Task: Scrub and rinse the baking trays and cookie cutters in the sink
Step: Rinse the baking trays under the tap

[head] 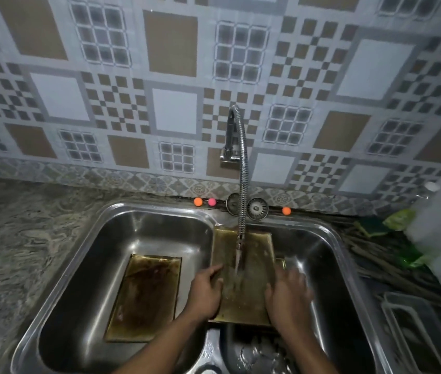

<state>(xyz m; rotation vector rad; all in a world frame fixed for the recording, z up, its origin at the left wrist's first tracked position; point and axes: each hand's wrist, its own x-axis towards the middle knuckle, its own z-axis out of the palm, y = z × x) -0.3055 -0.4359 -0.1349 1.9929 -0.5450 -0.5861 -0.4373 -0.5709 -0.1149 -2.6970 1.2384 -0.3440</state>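
Note:
A stained golden baking tray (251, 255) lies tilted over the right basin of the steel double sink (122, 211), under water running from the flexible tap (242, 184). My left hand (207, 291) grips the tray's left edge. My right hand (288, 294) is blurred and lies on the tray's right side; its fingers seem to curl over the edge. A second, dirtier tray (145, 298) lies flat in the left basin. No cookie cutters are visible.
Two sink strainers (257, 209) and small orange and pink balls (198, 201) sit on the sink's back ledge. A green sponge (373, 226) and green wrappers lie on the right counter, near a wire rack (413, 327). Dishes sit in water in the right basin.

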